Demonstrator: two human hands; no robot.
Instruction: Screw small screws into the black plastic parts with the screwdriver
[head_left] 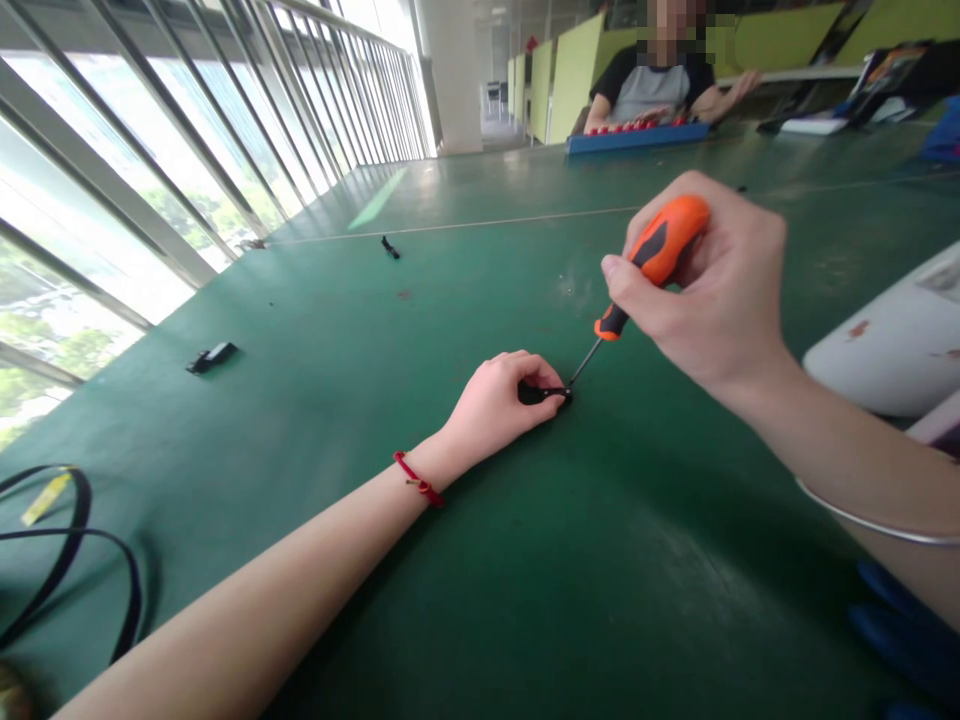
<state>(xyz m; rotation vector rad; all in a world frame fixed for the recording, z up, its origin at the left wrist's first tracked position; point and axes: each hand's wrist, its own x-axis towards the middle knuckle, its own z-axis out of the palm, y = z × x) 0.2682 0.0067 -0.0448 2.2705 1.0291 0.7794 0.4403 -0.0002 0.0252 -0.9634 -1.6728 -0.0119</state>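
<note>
Orange-and-black bulb-handled screwdriver in our closed right hand, we pinch the small black part at the screwdriver's tip with our curled left hand; pressing straight should limit slipping.

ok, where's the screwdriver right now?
Head view, right of centre: the orange screwdriver is in the right hand, its tip at the small black part in the left hand.

Red cord bracelet, left wrist; slim silvery bangle, right forearm
</note>
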